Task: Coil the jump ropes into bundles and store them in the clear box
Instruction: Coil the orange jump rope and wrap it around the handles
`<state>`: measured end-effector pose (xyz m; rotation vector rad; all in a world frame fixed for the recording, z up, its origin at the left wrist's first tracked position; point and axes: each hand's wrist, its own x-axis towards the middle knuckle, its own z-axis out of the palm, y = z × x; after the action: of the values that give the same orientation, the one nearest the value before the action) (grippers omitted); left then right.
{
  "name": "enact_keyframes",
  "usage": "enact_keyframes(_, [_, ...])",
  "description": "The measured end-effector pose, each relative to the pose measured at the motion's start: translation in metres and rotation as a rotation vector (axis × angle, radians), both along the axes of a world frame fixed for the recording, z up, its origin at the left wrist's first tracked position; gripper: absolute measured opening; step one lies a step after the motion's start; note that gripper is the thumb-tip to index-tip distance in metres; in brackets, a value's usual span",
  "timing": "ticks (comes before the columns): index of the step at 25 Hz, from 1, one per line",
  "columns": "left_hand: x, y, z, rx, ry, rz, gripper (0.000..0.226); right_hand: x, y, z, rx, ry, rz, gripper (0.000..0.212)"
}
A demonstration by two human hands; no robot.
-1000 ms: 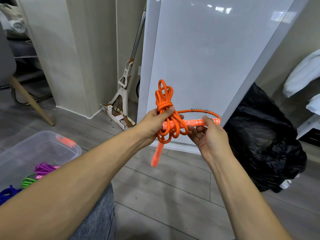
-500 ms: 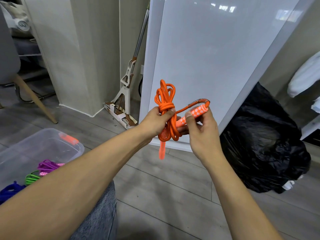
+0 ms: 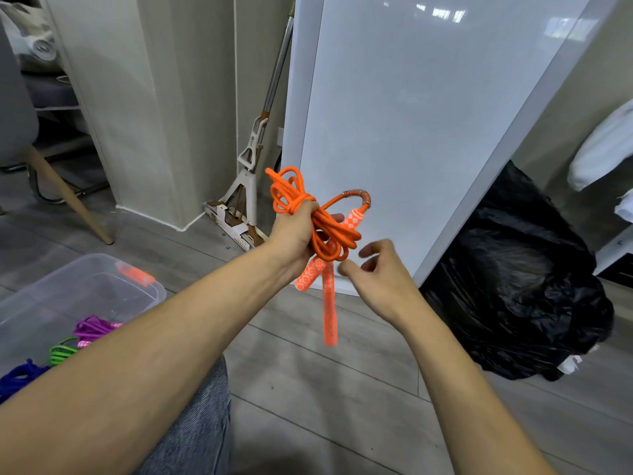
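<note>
My left hand (image 3: 297,234) grips the coiled orange jump rope (image 3: 334,236) around its middle, at chest height above the floor. Loops fan out above and to the right of my fist. One patterned orange handle (image 3: 329,303) hangs straight down, and the other pokes through the coil, its end showing below my fist. My right hand (image 3: 376,275) hovers just right of the bundle with loosely curled fingers, holding nothing. The clear box (image 3: 156,293) sits on the floor at lower left; purple (image 3: 92,329), green (image 3: 61,353) and blue (image 3: 17,377) rope bundles lie inside it.
A white panel (image 3: 428,114) leans against the wall straight ahead. To its right a black plastic bag (image 3: 520,286) sits on the floor. A mop (image 3: 250,166) stands left of the panel, and a chair leg (image 3: 68,197) slants at far left. My jeans-clad knee (image 3: 202,423) is below.
My right hand pushed the handle through the coil and let go, moving down and right. The handle's end now pokes out below my left fist. The bundle stayed in my left hand.
</note>
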<state>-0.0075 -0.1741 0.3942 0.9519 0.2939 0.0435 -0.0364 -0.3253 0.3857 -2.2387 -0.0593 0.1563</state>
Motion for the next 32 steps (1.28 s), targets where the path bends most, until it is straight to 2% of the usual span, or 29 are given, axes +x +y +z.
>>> enact_keyframes(2, [-0.001,0.002,0.001,-0.080,0.014,0.034,0.013,-0.006,0.011,-0.012,-0.063,0.030,0.044,0.054])
enact_keyframes(7, [0.002,0.005,0.000,-0.158,0.068,-0.028,0.012,-0.008,0.042,-0.034,0.092,-0.302,-0.122,0.025])
enact_keyframes(9, [0.003,0.006,-0.001,-0.173,0.052,-0.049,0.010,-0.009,0.044,-0.034,0.193,-0.303,-0.147,0.019])
enact_keyframes(11, [0.002,0.006,0.001,-0.185,0.037,-0.049,0.007,-0.011,0.044,-0.036,0.167,-0.288,-0.112,0.017])
enact_keyframes(12, [0.004,0.009,0.003,-0.180,0.022,-0.030,0.006,-0.011,0.040,-0.039,0.027,-0.259,-0.053,0.018])
enact_keyframes(15, [0.010,0.026,0.009,-0.136,-0.023,0.064,0.009,-0.011,0.025,-0.049,-0.675,0.020,0.227,0.026])
enact_keyframes(16, [0.011,0.030,0.010,-0.124,-0.018,0.067,0.011,-0.011,0.022,-0.052,-0.763,0.113,0.254,0.033])
enact_keyframes(18, [0.007,0.028,0.012,-0.117,0.028,0.024,0.013,-0.009,0.018,-0.054,-0.701,0.122,0.182,0.060])
enact_keyframes(20, [0.001,0.019,0.012,-0.167,0.066,-0.048,0.014,-0.006,0.026,-0.047,-0.382,0.001,0.095,0.089])
enact_keyframes(21, [-0.002,0.014,0.011,-0.190,0.073,-0.088,0.014,-0.006,0.031,-0.044,-0.174,-0.032,0.082,0.088])
enact_keyframes(22, [-0.004,0.009,0.012,-0.207,0.078,-0.119,0.015,-0.004,0.035,-0.044,0.017,-0.056,0.088,0.074])
enact_keyframes(24, [-0.006,0.003,0.012,-0.165,0.083,-0.108,0.017,-0.002,0.038,-0.045,0.241,-0.094,0.084,0.030])
enact_keyframes(25, [-0.005,0.003,0.011,-0.094,0.085,-0.047,0.017,-0.002,0.038,-0.046,0.279,-0.107,0.071,0.014])
enact_keyframes(26, [-0.004,0.006,0.012,-0.029,0.084,0.042,0.015,-0.003,0.037,-0.046,0.278,-0.107,0.081,0.008])
enact_keyframes(27, [-0.001,0.011,0.011,0.006,0.080,0.146,0.014,-0.004,0.035,-0.046,0.246,-0.089,0.108,0.013])
enact_keyframes(29, [0.005,0.026,0.009,-0.056,0.102,0.295,0.016,-0.010,0.035,-0.044,0.142,-0.044,0.183,0.027])
enact_keyframes(32, [0.013,0.051,0.004,-0.045,0.167,0.395,0.023,-0.012,0.036,-0.037,-0.131,-0.090,0.251,0.032])
